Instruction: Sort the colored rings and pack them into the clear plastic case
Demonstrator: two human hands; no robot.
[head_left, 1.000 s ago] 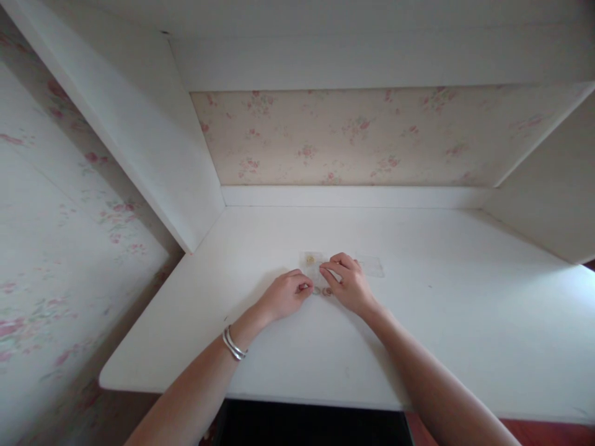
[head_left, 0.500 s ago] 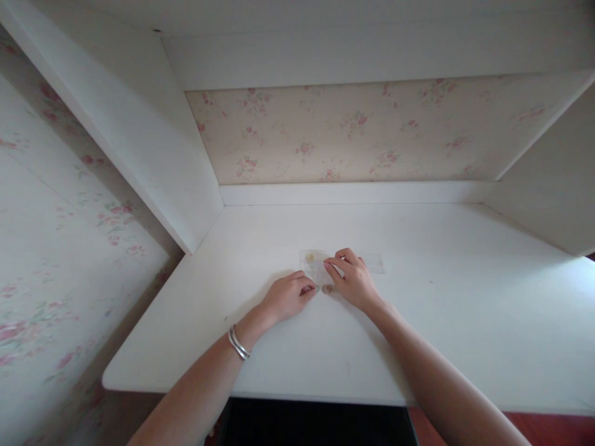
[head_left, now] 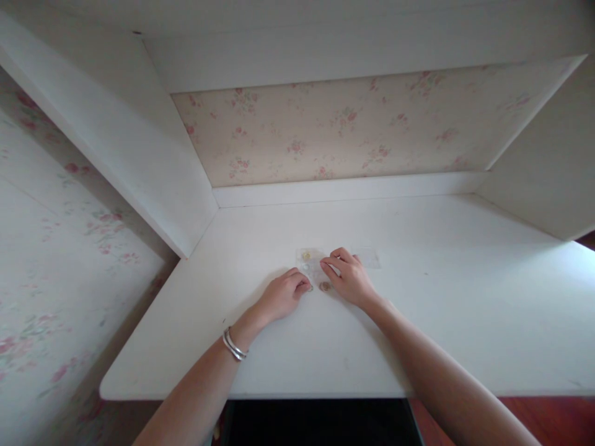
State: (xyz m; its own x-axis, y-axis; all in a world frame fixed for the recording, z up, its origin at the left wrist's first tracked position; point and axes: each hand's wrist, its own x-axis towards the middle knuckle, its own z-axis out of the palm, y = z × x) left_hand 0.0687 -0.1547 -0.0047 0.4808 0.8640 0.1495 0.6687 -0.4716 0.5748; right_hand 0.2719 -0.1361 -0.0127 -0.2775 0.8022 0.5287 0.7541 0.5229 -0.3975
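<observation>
Pale ring sits farther from coppery ring.

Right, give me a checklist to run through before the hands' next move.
1. Left hand at the small pale piece: ok.
2. Left hand's grip on it firm: cannot tell, too small.
3. Right hand at the clear plastic: ok.
4. Yellowish piece inside the plastic rather than on top: cannot tell.
5. Coppery piece on the tabletop between the hands: ok.
6. Silvery bracelet clear of the pieces: ok.
</observation>
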